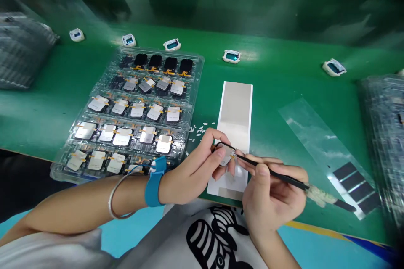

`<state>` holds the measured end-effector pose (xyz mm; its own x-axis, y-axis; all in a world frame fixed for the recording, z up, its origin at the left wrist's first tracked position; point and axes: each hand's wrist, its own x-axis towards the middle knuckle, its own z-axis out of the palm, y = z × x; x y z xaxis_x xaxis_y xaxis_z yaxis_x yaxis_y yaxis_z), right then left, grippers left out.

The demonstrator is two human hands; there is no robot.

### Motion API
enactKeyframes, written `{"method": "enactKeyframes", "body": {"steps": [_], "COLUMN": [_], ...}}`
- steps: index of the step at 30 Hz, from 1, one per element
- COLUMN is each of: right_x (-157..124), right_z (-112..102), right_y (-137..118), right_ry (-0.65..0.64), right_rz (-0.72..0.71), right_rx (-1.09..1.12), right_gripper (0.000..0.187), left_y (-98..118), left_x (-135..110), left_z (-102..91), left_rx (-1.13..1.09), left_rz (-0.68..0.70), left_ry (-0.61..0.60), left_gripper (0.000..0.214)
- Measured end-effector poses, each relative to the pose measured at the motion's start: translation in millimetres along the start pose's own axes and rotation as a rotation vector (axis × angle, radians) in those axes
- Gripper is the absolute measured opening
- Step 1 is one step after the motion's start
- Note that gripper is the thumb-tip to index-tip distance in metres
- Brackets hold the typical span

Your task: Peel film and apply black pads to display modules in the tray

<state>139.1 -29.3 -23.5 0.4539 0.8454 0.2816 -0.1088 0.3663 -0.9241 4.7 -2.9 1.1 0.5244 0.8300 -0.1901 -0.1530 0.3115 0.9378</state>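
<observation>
Left hand [197,166] is pinching a module [226,156]; right hand [274,193] is clamping tweezers [292,180] at its three o'clock, work seeming unfinished.

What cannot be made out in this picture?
Head view: whether the thin black tool in the right hand touches the silver, rounded-square module; tip too small.
Head view: part of this module, covered by the left hand.
Head view: nearest row's right end in the clear plastic tray, partly hidden by the blue wrist strap.
Head view: clear plastic stack at right, cut off by edge.
</observation>
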Motion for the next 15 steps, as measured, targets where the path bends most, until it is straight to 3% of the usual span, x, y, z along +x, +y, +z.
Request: {"method": "enactKeyframes", "body": {"steps": [15], "right_x": [-0.7], "right_z": [-0.6], "right_y": [0.6], "right_ry": [-0.004], "right_rz": [-0.025], "right_rx": [-0.038], "right_gripper": [0.018], "left_y": [-3.7], "left_x": [1.4], "left_z": [2.3], "left_rx": [0.001], "left_rz": [0.056], "left_ry": [0.052], "left_gripper": [0.013]}}
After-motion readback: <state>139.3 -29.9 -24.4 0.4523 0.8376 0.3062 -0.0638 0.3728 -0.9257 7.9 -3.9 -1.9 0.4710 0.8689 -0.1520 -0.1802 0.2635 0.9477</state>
